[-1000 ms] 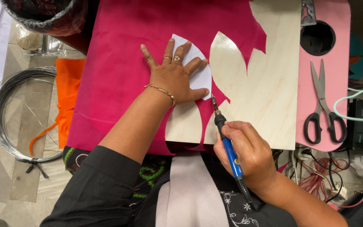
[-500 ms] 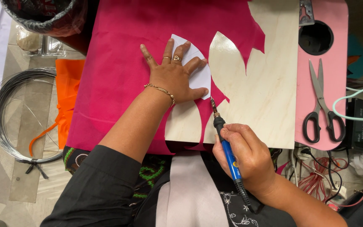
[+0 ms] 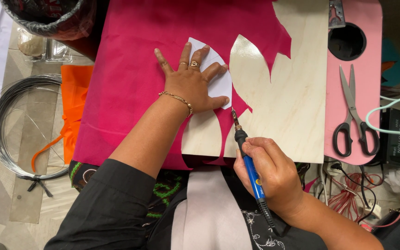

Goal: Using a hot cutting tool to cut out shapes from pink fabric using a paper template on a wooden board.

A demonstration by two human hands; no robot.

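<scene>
Left hand [image 3: 191,85] spread flat, fingers splayed, gripping nothing, pressing a white paper template [image 3: 218,76] down onto the magenta fabric [image 3: 126,69]. Right hand [image 3: 269,173] curled tight around a blue-handled hot cutting tool [image 3: 248,162], held like a pen, metal tip planted at the fabric's cut edge just below the left thumb. Fabric draped over a pale wooden board [image 3: 288,106], with leaf-shaped gaps already cut out and bare wood showing through. Over on the right, a pink tray [image 3: 371,41] with a round dark hole, black-handled scissors [image 3: 353,115] lying on it, blades pointing away. Off to the left, a coil of grey wire [image 3: 10,120] on the floor beside a strip of orange fabric [image 3: 72,106]. Gold bangle and rings visible on the pressing hand.
</scene>
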